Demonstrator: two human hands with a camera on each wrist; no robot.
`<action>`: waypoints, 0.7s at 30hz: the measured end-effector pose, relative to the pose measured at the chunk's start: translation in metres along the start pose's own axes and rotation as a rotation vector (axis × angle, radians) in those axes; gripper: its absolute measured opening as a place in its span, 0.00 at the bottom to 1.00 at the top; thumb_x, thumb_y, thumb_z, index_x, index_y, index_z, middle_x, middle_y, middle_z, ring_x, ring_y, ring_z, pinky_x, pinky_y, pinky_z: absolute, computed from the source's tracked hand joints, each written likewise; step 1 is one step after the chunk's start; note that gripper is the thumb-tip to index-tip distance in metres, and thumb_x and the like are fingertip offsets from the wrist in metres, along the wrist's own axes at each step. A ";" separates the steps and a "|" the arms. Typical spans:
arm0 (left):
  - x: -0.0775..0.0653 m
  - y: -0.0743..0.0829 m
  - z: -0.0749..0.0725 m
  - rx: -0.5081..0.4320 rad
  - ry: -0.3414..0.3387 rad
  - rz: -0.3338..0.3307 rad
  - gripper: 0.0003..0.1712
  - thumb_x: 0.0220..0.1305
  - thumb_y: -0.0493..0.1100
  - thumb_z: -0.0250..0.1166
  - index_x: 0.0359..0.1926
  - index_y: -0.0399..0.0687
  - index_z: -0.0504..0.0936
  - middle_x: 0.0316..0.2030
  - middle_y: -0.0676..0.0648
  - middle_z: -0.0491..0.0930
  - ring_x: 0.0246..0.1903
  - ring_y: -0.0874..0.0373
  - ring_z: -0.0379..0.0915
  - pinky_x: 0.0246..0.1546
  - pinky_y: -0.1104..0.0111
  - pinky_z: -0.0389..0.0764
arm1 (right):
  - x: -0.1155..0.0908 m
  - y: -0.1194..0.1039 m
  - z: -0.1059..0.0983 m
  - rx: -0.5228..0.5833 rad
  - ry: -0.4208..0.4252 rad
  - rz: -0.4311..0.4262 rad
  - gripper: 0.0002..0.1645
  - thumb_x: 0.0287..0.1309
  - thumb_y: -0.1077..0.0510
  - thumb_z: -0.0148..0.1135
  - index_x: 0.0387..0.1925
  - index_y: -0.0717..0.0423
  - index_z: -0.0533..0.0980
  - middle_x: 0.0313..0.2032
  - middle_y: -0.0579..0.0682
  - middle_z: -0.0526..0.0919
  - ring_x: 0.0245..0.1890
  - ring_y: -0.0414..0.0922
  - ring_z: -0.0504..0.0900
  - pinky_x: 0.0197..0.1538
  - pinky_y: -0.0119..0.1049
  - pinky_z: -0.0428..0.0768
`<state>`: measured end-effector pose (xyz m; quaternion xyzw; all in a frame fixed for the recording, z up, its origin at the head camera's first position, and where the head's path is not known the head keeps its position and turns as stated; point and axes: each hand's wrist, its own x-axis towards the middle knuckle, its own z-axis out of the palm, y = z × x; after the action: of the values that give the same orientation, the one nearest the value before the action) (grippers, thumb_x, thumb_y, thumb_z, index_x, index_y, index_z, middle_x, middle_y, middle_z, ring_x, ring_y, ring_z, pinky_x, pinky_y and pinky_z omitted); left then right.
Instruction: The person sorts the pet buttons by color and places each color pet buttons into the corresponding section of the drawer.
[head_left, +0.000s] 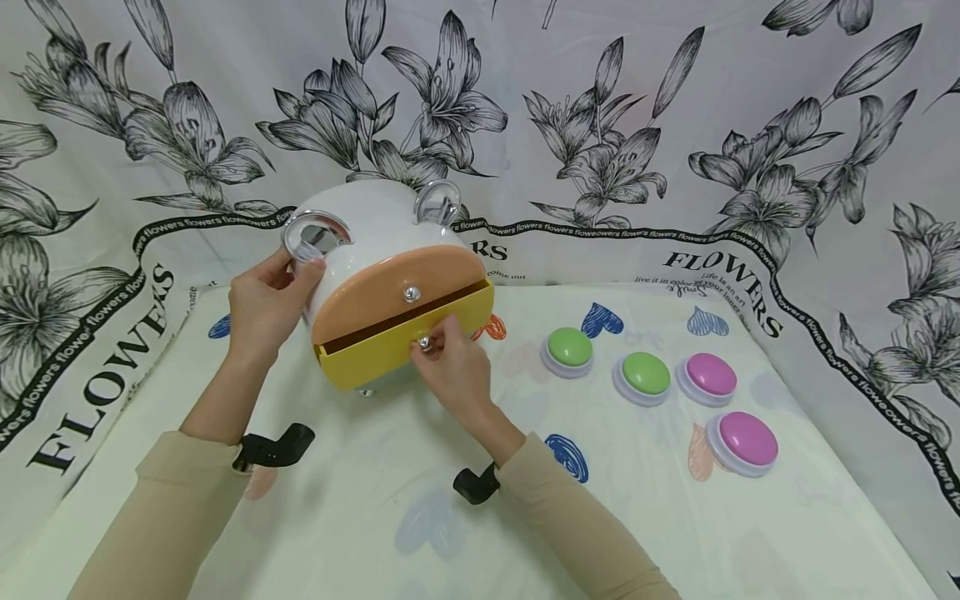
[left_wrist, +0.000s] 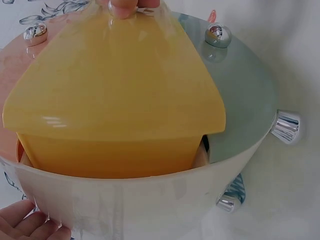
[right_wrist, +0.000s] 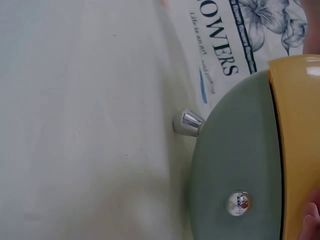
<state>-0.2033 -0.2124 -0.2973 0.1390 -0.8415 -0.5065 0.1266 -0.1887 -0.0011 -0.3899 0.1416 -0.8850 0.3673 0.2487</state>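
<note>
A rounded white cabinet (head_left: 367, 204) stands tilted to the left in the head view, with an orange upper drawer (head_left: 397, 283), a yellow middle drawer (head_left: 375, 354) and a green lower drawer (right_wrist: 235, 155). The yellow drawer is pulled partway out, leaving a dark gap behind its front. My right hand (head_left: 457, 367) pinches this drawer's silver knob (head_left: 425, 342). My left hand (head_left: 266, 304) rests against the cabinet's left side, just below a chrome ring (head_left: 315, 235). In the left wrist view, its fingertips (left_wrist: 37, 227) touch the white shell. The drawer's inside is hidden.
To the right lie two green push buttons (head_left: 570, 347) (head_left: 646, 373) and two pink ones (head_left: 711, 374) (head_left: 747, 438) on pale bases. A white cloth with printed hearts (head_left: 566, 457) covers the table. Behind hangs a flower-patterned cloth (head_left: 600, 150). Short chrome feet (right_wrist: 189, 123) stick out from the cabinet.
</note>
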 end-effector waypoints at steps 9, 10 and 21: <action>0.002 0.000 0.001 -0.004 -0.002 -0.023 0.39 0.56 0.67 0.55 0.67 0.64 0.60 0.63 0.50 0.67 0.55 0.56 0.65 0.51 0.66 0.76 | -0.009 -0.001 -0.013 -0.020 -0.009 -0.007 0.16 0.48 0.51 0.66 0.30 0.52 0.68 0.21 0.42 0.79 0.20 0.36 0.76 0.19 0.23 0.68; 0.002 0.000 0.001 -0.006 -0.002 -0.024 0.39 0.56 0.67 0.55 0.67 0.64 0.60 0.63 0.50 0.67 0.55 0.56 0.65 0.51 0.65 0.75 | -0.010 -0.001 -0.014 -0.023 -0.013 -0.006 0.16 0.48 0.50 0.66 0.30 0.52 0.68 0.21 0.42 0.79 0.20 0.36 0.76 0.19 0.23 0.68; 0.000 0.001 -0.001 -0.020 -0.003 -0.007 0.38 0.57 0.66 0.56 0.67 0.62 0.61 0.63 0.50 0.67 0.56 0.55 0.66 0.51 0.66 0.75 | -0.021 -0.003 -0.026 -0.037 -0.035 0.007 0.15 0.48 0.51 0.66 0.30 0.51 0.68 0.21 0.41 0.80 0.20 0.35 0.77 0.19 0.21 0.66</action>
<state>-0.2033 -0.2124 -0.2960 0.1397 -0.8362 -0.5154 0.1249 -0.1613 0.0174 -0.3838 0.1403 -0.8963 0.3493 0.2344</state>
